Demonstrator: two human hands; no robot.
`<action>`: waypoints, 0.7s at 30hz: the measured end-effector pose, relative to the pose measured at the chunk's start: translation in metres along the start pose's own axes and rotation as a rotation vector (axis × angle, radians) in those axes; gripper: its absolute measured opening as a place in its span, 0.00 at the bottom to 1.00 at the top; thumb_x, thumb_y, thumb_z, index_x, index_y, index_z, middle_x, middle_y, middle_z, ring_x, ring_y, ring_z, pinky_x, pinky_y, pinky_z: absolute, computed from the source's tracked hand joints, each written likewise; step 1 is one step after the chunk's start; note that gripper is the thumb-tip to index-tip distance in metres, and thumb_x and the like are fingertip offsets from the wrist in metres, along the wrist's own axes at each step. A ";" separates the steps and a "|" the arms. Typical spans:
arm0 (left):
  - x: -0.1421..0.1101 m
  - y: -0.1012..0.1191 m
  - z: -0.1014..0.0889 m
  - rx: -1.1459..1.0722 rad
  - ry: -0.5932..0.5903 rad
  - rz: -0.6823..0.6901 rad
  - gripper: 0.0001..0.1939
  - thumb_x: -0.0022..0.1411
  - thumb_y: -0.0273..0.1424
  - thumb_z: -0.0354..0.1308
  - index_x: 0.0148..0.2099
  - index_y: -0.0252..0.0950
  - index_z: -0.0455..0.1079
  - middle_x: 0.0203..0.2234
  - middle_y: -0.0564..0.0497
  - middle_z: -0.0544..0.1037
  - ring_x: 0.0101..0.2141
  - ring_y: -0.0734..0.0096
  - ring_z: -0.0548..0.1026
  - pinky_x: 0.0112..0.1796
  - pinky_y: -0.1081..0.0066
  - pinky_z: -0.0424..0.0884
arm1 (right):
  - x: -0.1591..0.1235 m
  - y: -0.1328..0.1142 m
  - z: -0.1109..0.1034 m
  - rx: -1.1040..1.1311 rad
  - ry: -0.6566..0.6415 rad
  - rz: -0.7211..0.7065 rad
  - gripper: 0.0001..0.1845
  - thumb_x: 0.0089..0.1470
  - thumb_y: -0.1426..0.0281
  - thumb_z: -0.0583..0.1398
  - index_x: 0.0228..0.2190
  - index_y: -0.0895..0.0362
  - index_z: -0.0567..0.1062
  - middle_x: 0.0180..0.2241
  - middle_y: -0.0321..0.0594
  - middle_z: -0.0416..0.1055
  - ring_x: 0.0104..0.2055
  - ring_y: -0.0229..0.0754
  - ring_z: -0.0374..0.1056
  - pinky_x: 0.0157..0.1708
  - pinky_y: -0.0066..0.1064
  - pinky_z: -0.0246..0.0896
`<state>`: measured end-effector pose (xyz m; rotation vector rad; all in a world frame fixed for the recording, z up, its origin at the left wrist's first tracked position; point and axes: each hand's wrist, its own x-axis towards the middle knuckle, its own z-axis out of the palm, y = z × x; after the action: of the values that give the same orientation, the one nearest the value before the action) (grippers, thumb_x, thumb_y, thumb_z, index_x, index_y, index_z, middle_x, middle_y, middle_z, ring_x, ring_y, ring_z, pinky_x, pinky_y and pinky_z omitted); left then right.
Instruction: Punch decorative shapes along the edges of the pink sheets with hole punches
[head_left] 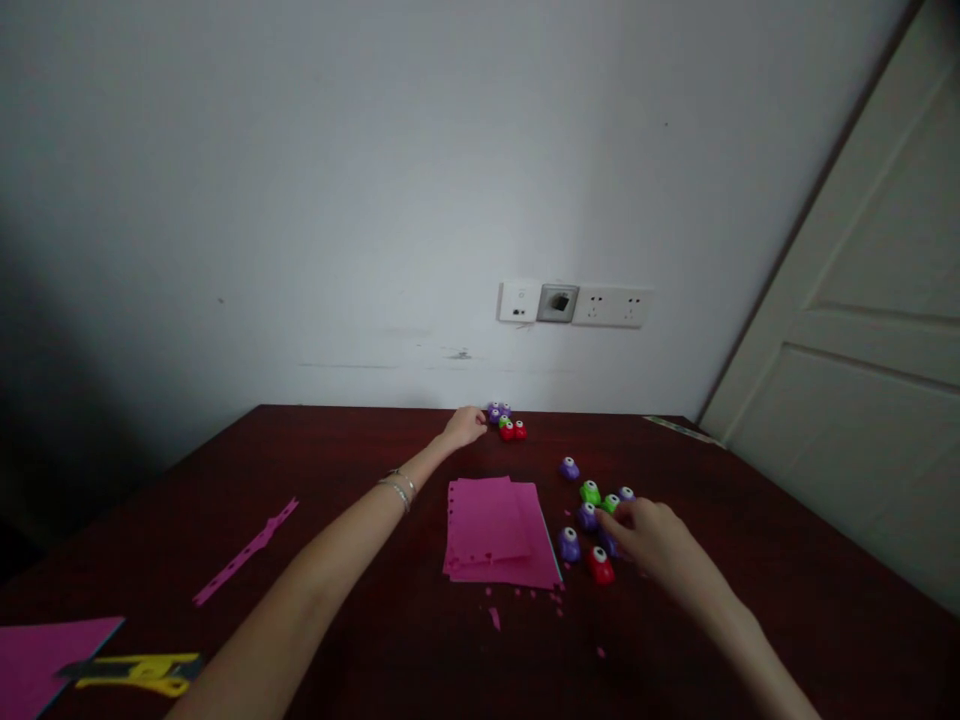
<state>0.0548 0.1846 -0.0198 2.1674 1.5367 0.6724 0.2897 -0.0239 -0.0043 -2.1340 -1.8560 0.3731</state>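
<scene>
My left hand [466, 425] reaches to the far side of the table, its fingers curled in. Whatever it may hold is hidden. Just right of it stands a small group of one-eyed toys, with purple ones [495, 413] behind, a green one [504, 421] between and red ones [520, 430] in front. Closer in, my right hand [651, 530] is closed, its fingertips against a purple one-eyed toy [587, 516]. Around it are green toys [590, 492], a red toy [601, 566] and other purple toys [569, 545]. Another purple toy is partly covered by this hand.
Stacked pink sheets [487, 520] with punched holes lie mid-table, with pink scraps [495, 618] in front. To the left are a torn pink strip [247, 552], a yellow utility knife [142, 672] and another pink sheet [37, 660]. A wall with sockets [611, 307] rises behind the table [360, 440].
</scene>
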 end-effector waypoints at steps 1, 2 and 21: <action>0.006 0.003 0.007 0.008 -0.007 -0.005 0.07 0.48 0.27 0.59 0.33 0.32 0.73 0.28 0.48 0.76 0.31 0.69 0.72 0.33 0.75 0.64 | 0.001 0.001 0.002 -0.018 0.020 -0.007 0.20 0.53 0.60 0.50 0.18 0.57 0.71 0.19 0.44 0.71 0.21 0.43 0.68 0.20 0.28 0.50; 0.010 0.006 0.014 0.017 -0.012 -0.010 0.07 0.48 0.28 0.60 0.32 0.32 0.73 0.27 0.48 0.76 0.31 0.69 0.72 0.32 0.75 0.64 | 0.002 0.001 0.003 -0.036 0.041 -0.014 0.20 0.53 0.61 0.51 0.18 0.56 0.71 0.19 0.44 0.71 0.22 0.43 0.68 0.21 0.28 0.50; 0.021 0.015 0.053 -0.015 0.083 -0.074 0.10 0.49 0.36 0.60 0.30 0.34 0.72 0.28 0.46 0.76 0.31 0.65 0.74 0.30 0.72 0.64 | 0.001 -0.004 0.012 -0.027 0.116 -0.055 0.19 0.54 0.63 0.51 0.18 0.57 0.71 0.21 0.45 0.72 0.25 0.43 0.69 0.23 0.28 0.49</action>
<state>0.1035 0.1976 -0.0510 2.0851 1.6399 0.7555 0.2817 -0.0221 -0.0137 -2.0704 -1.8601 0.2087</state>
